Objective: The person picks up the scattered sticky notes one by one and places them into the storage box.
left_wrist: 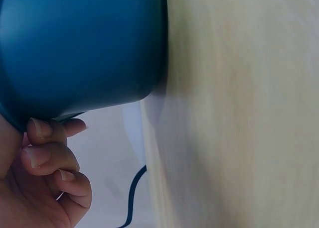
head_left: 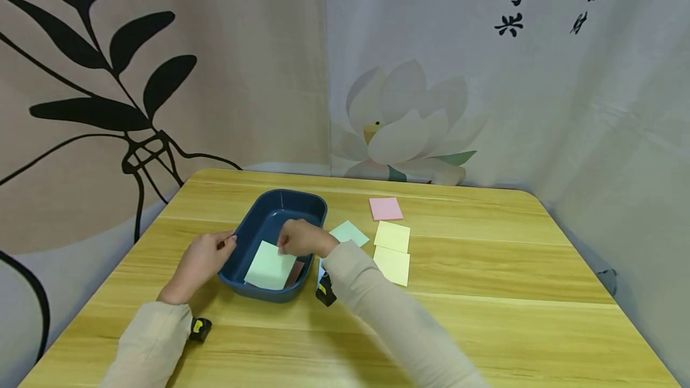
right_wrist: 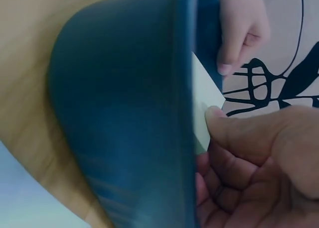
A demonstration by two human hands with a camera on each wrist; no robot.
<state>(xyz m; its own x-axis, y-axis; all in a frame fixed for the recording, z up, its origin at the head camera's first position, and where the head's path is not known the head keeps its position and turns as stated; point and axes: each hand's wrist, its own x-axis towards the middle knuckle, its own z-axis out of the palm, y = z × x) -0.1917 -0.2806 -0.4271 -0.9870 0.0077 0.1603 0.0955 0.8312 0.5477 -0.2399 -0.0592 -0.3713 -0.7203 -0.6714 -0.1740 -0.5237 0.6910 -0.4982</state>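
Observation:
A dark blue rectangular bin (head_left: 253, 296) stands on the wooden table. Its left rim is pinched between the thumb and curled fingers of my left hand (head_left: 202, 259), also seen close up in the left wrist view (left_wrist: 50, 173). Inside the bin, my right hand (head_left: 304, 238) pinches a pale green sticky-note pad (head_left: 269, 265) by its upper right corner. In the right wrist view the thumb lies on the pad's (right_wrist: 203, 103) face, while the bin wall hides much of it. Partly under the green pad is a brownish-pink pad (head_left: 294, 274).
Right of the bin lie a mint pad (head_left: 349, 232), two yellow pads (head_left: 392, 236) and a pink pad (head_left: 386, 208). A blue pad (head_left: 320, 271) is mostly hidden by the right sleeve. Behind the table (head_left: 485, 268) hangs a printed curtain (head_left: 269, 64).

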